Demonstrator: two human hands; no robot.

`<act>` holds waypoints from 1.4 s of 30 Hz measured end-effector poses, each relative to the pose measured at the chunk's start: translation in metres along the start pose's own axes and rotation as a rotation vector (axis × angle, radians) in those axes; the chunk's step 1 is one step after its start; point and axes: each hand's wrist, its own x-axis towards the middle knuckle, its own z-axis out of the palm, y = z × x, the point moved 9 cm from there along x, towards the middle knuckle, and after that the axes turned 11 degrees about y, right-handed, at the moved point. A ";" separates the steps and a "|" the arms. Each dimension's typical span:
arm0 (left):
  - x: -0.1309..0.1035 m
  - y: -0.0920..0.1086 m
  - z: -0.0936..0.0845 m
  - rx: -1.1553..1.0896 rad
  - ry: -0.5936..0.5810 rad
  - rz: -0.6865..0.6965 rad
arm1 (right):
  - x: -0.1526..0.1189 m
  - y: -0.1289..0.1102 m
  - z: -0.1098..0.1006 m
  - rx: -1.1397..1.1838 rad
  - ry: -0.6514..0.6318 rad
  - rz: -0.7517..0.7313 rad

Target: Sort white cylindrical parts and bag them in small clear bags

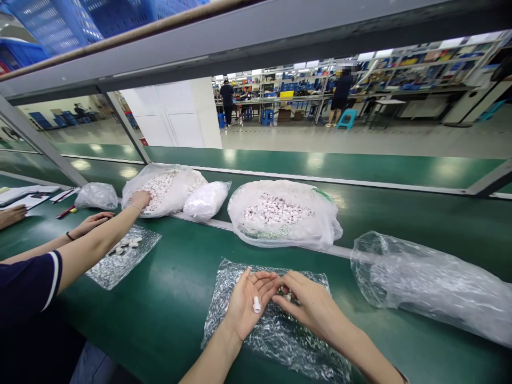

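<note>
My left hand (250,304) is palm up with its fingers spread, and a small white plastic part (256,304) lies on the palm. Close against its fingertips, my right hand (306,304) is curled, thumb and fingers bent toward each other; whether anything is between them is hidden. Both hands are above a clear crinkled plastic sheet (280,352) on the green table. Beyond them sits an open plastic bag (248,232) full of small white parts with dark spots (276,209).
At the left, a co-worker's hand (141,199) reaches into another bag (176,186) of parts. A filled clear bag (440,288) lies at the right. A smaller white bag (206,201) sits between the open bags. A metal shelf beam (256,40) crosses above.
</note>
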 end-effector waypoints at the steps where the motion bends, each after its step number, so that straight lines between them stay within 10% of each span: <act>1: 0.000 -0.001 0.001 0.029 -0.016 0.007 | -0.002 -0.009 0.006 0.041 -0.013 -0.026; 8: -0.006 -0.009 0.003 0.202 -0.047 0.053 | -0.007 -0.027 0.028 0.089 -0.118 -0.043; 19: -0.002 0.022 0.000 0.130 0.015 0.174 | -0.014 0.039 0.001 -0.150 -0.234 0.046; 23: -0.015 0.029 0.012 0.425 0.055 0.326 | -0.003 0.061 -0.006 0.021 -0.092 0.176; 27: -0.020 0.037 0.062 0.865 -0.040 0.480 | 0.009 0.111 -0.012 0.357 0.175 0.408; 34: 0.080 0.076 0.148 1.439 -0.058 0.937 | 0.004 0.154 0.004 0.519 0.229 0.563; 42: 0.171 0.141 0.140 1.791 0.374 1.015 | 0.001 0.155 0.005 0.595 0.176 0.605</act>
